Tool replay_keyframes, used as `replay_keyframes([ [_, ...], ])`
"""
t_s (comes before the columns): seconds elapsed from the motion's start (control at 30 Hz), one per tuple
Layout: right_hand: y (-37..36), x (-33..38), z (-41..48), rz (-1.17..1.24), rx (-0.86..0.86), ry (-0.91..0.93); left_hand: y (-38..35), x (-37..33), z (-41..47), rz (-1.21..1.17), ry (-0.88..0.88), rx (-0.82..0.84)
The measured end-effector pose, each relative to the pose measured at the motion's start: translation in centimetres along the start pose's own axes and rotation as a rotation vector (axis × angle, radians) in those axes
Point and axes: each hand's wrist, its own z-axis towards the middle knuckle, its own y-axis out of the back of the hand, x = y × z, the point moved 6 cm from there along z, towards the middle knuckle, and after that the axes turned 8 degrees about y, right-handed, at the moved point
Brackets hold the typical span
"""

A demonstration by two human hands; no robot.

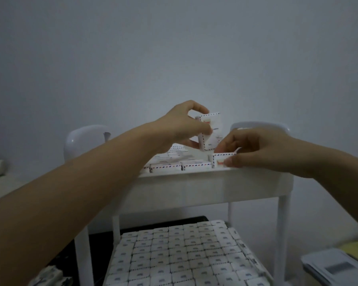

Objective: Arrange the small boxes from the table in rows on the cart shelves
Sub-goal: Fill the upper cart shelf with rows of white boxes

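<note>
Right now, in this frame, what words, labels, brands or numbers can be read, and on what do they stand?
No text is legible.
upright box in the left hand: red mark and print, blurred.
second box in the right hand: red mark, blurred.
lower-shelf boxes: dark print, too small.
papers at lower right: grey block, blurred.

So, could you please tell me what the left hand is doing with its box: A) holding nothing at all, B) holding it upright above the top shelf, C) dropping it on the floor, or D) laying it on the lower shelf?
B: the left hand grips a small box standing on end, raised over the top shelf, while the right hand pinches a second box at that shelf's front.
</note>
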Motion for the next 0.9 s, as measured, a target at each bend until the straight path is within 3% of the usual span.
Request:
replay_keyframes([
  [0.27, 0.0, 0.6, -0.7, -0.108, 0.015, 0.055, -0.9, 0.7, -0.2, 0.297, -0.088, 0.147],
  [0.5, 0.2, 1.1, -1.7, -0.198, -0.211, 0.18, -1.8, 1.0, -0.5, 0.462, -0.076, 0.225],
  [0.7, -0.6, 1.7, -2.2, -0.238, -0.456, 0.255, -1.6, 1.3, -1.0, 0.554, -0.081, 0.143],
  [0.9, -3.9, 7.8, -3.1, -0.338, -0.637, 0.489, 1.7, 0.1, -5.3, 0.635, -0.216, -0.05],
])
